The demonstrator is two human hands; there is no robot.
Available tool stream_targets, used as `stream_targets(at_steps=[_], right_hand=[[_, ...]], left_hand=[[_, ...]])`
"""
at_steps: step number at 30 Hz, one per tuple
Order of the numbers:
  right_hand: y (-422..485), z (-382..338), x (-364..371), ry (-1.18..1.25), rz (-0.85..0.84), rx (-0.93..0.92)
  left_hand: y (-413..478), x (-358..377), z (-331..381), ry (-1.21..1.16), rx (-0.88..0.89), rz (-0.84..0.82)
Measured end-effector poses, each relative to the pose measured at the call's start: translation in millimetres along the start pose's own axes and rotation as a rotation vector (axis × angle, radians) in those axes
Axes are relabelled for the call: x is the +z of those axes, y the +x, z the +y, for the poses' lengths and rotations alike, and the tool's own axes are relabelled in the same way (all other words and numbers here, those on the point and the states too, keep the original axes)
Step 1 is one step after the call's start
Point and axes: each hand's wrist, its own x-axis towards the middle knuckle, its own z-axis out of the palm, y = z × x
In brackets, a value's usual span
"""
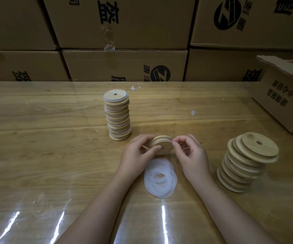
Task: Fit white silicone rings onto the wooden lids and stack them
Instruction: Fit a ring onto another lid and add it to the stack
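Observation:
A round wooden lid (pixel 161 144) with a small hole is held tilted just above the table, between both hands. My left hand (pixel 138 154) grips its left edge with the thumb on its face. My right hand (pixel 189 152) pinches its right edge, where a white silicone ring sits round the lid. Right below lies a loose pile of white silicone rings (pixel 160 177). A tall stack of lids with rings (pixel 118 115) stands behind the hands. A leaning stack of bare wooden lids (pixel 246 162) stands at the right.
The wooden table (pixel 45 138) has a glossy clear cover. An open cardboard box (pixel 282 95) sits at the far right. Stacked cardboard boxes (pixel 124 41) form a wall along the table's back edge. Small white scraps (pixel 192 112) lie on the table.

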Motion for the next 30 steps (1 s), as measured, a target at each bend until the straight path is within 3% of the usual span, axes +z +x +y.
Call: stream_targets(at_steps=[23,30], right_hand=[[4,9,0,-0.042,-0.092,0.256],[3,10,1,-0.046,-0.112,0.284]], left_hand=[[2,2,-4,0.135,-0.076,0.002],[4,3,-8,0.084,-0.279,0.163]])
